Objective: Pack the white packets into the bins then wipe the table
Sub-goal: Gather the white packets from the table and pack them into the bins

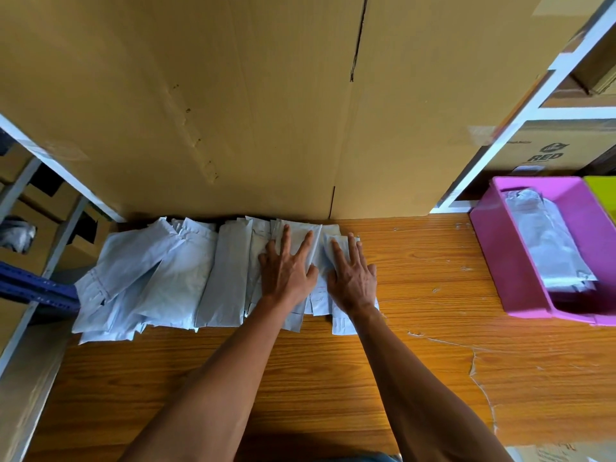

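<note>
Several white packets (173, 278) lie in an overlapping row on the wooden table (416, 328), against a big cardboard box. My left hand (286, 265) lies flat with spread fingers on the packets near the row's right end. My right hand (351, 275) rests flat beside it on the rightmost packets. At the right stands a pink bin (500, 261) with white packets (550, 248) inside.
A tall cardboard box (233, 111) stands at the back of the table. A yellow-green bin (603, 191) shows behind the pink one. White shelving with cartons (546, 151) is at the right, and more shelving with boxes (36, 208) at the left.
</note>
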`<action>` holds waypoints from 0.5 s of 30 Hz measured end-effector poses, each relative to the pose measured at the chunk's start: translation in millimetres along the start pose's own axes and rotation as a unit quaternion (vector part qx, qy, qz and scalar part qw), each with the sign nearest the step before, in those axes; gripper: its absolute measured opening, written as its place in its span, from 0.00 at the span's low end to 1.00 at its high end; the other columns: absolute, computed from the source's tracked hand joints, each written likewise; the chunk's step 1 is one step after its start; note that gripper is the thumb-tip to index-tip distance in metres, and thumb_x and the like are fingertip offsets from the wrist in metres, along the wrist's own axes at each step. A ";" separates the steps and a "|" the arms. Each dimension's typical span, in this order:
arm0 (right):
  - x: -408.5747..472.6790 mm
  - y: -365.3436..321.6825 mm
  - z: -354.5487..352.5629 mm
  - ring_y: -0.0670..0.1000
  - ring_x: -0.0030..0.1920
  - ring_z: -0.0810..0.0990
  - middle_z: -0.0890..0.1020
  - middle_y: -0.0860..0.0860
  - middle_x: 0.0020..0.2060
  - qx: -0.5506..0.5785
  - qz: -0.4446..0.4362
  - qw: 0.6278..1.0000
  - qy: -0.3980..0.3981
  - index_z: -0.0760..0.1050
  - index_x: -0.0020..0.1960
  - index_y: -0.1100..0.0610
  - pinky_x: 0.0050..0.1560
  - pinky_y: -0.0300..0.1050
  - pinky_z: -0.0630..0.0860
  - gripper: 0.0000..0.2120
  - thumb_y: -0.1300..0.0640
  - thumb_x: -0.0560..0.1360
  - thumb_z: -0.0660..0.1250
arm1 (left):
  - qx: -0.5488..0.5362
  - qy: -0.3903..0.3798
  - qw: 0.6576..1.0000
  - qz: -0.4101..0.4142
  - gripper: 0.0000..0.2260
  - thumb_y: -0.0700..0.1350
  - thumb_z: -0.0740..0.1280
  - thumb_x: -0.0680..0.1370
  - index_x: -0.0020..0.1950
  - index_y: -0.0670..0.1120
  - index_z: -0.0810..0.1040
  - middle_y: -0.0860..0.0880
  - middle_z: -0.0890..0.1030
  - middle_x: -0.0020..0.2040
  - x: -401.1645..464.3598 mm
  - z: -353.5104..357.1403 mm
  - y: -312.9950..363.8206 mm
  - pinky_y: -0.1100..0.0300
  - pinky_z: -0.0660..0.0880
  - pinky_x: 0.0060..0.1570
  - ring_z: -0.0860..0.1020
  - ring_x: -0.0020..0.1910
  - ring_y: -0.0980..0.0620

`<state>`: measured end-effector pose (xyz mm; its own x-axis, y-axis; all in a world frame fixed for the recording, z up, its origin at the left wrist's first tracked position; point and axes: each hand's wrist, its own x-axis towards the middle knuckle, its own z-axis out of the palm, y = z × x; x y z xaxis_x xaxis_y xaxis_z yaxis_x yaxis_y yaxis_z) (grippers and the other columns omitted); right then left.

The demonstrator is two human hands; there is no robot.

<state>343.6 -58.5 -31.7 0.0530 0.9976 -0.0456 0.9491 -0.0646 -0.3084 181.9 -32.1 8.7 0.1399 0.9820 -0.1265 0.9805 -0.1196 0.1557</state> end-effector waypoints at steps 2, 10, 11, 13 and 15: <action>-5.0 -1.8 -4.1 0.60 0.85 0.49 0.49 0.56 0.85 0.002 0.000 1.000 -0.001 0.51 0.85 0.47 0.69 0.65 0.70 0.34 0.50 0.82 0.60 | 0.002 0.009 1.000 0.003 0.36 0.65 0.60 0.82 0.85 0.66 0.42 0.47 0.44 0.87 -3.3 -1.3 -0.9 0.39 0.65 0.73 0.58 0.80 0.36; -26.9 -2.1 -28.3 0.59 0.85 0.46 0.48 0.55 0.86 -0.009 0.009 1.000 0.009 0.49 0.86 0.46 0.73 0.65 0.68 0.34 0.50 0.83 0.58 | -0.013 0.018 1.000 0.021 0.36 0.65 0.59 0.82 0.85 0.66 0.42 0.48 0.44 0.87 -29.0 -13.6 6.4 0.39 0.65 0.73 0.58 0.80 0.36; -28.9 -0.8 -33.4 0.59 0.85 0.46 0.48 0.54 0.86 -0.012 0.008 1.000 0.012 0.49 0.86 0.46 0.73 0.65 0.68 0.34 0.50 0.83 0.58 | -0.018 0.019 0.999 0.023 0.35 0.64 0.59 0.83 0.84 0.67 0.42 0.48 0.44 0.87 -31.3 -17.0 9.9 0.39 0.64 0.74 0.58 0.80 0.36; -33.1 2.8 -44.0 0.59 0.85 0.47 0.49 0.55 0.86 -0.016 0.010 1.000 0.022 0.50 0.86 0.46 0.73 0.65 0.68 0.34 0.51 0.83 0.59 | -0.024 0.023 0.999 0.029 0.35 0.64 0.59 0.83 0.85 0.66 0.43 0.48 0.44 0.87 -34.6 -21.1 17.3 0.40 0.63 0.74 0.58 0.79 0.37; -37.8 8.3 -55.3 0.60 0.85 0.47 0.50 0.55 0.85 -0.019 0.019 0.999 0.031 0.50 0.86 0.46 0.73 0.66 0.67 0.34 0.51 0.83 0.59 | -0.021 0.037 0.998 0.041 0.35 0.64 0.59 0.83 0.85 0.66 0.44 0.47 0.46 0.87 -36.8 -23.6 25.8 0.41 0.64 0.71 0.59 0.78 0.37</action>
<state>366.6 -95.2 20.0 0.1065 0.9943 0.0028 0.9570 -0.1018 -0.2716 198.8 -67.9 40.5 0.2076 0.9774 -0.0390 0.9592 -0.1956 0.2043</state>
